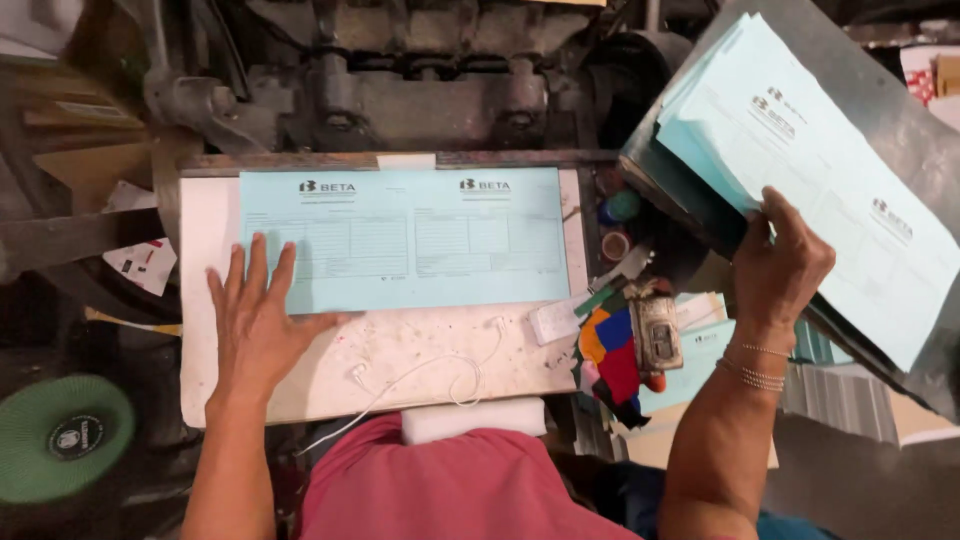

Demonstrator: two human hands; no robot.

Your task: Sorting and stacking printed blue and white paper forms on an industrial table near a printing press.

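A pale blue printed sheet (405, 238) with 2 ruled forms side by side lies flat on the white tabletop (400, 350), its lower left corner under fingers. A fanned stack of matching blue sheets (800, 150) rests tilted, upper right.

Counter (420, 355): worn white top, middle of frame.
Machine (430, 90): dark, grimy metal, along the top.
Fan (62, 437): green, lower left.
Light: dim, shadowed edges.
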